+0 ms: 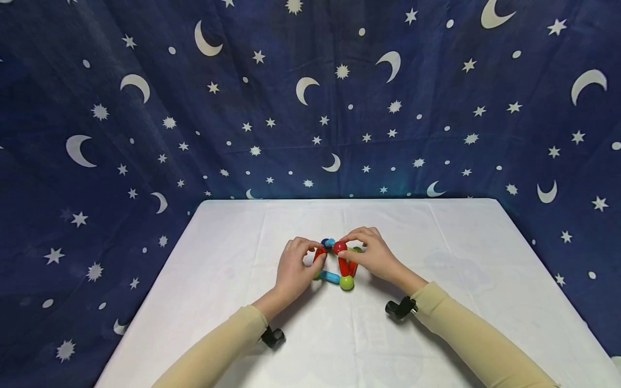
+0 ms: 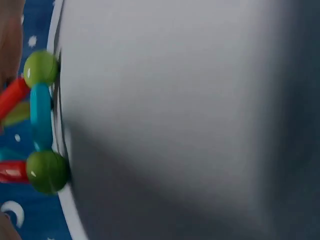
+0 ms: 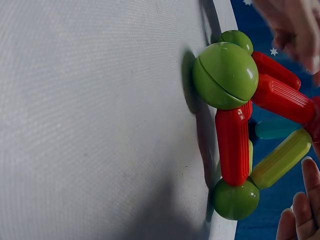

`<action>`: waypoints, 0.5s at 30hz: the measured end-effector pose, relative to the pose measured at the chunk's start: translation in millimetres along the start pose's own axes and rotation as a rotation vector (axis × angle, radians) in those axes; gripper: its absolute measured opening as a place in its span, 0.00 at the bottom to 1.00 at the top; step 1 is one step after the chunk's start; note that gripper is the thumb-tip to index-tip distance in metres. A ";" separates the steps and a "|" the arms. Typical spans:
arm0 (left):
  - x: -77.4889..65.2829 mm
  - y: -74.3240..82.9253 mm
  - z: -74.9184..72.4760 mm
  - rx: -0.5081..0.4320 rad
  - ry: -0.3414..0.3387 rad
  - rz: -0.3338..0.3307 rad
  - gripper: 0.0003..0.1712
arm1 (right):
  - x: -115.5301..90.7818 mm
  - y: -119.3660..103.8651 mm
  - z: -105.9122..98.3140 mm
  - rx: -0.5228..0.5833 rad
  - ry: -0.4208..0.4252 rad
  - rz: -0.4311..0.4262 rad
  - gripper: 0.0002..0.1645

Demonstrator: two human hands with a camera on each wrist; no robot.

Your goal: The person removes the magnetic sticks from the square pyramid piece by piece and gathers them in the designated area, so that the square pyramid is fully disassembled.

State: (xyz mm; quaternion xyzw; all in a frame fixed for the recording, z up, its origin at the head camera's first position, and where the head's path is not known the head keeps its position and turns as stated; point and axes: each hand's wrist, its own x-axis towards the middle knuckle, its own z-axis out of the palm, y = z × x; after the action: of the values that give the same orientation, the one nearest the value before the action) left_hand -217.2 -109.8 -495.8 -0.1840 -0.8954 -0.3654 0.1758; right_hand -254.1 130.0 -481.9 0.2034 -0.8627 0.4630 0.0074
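A small frame of a ball-and-rod building toy stands on the table between both hands. My right hand (image 1: 371,250) holds its red ball (image 1: 340,247) between thumb and fingers. Two red rods (image 3: 285,97) and a yellow-green rod (image 3: 281,158) slope up near that ball. On the left, my left hand (image 1: 297,267) pinches a red piece (image 1: 320,251) at the frame's top, partly covered by the fingertips. Low on the near side, a blue rod (image 2: 41,116) joins two green balls (image 1: 346,283). Another red rod (image 3: 232,146) links green balls (image 3: 236,199) along the right side. A dark blue ball (image 1: 326,243) sits behind.
A white cloth covers the table (image 1: 233,242). Behind and along the sides hangs a dark blue curtain (image 1: 271,64) with moons and stars. Black wrist cameras (image 1: 401,307) sit at both beige sleeves (image 1: 470,334).
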 end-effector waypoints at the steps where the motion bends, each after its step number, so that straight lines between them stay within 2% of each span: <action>1: -3.2 3.3 0.3 0.004 0.001 0.030 0.09 | -0.2 -0.2 -0.2 -0.006 0.001 -0.002 0.23; 3: -9.6 11.1 1.9 -0.001 -0.044 0.055 0.09 | -0.4 -0.1 -0.2 -0.012 0.008 0.005 0.22; 6: -17.2 21.5 8.0 -0.046 -0.178 -0.029 0.17 | -0.5 -0.1 0.4 -0.013 0.022 0.009 0.21; 8: -18.6 25.3 14.1 -0.078 -0.236 -0.098 0.23 | -0.5 -0.3 1.8 -0.009 0.033 0.013 0.20; 11: -15.0 27.9 20.3 -0.124 -0.250 -0.170 0.24 | -0.9 -1.8 4.6 -0.015 0.049 0.018 0.20; 15: -6.2 23.3 21.4 -0.143 -0.248 -0.187 0.19 | -3.8 -5.4 7.5 -0.030 0.065 0.036 0.22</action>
State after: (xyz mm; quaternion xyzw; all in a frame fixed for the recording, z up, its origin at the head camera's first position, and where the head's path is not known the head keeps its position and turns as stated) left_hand -205.0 -80.1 -499.2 -0.1555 -0.8951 -0.4175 0.0154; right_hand -247.4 122.6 -482.6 0.1724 -0.8724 0.4563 0.0302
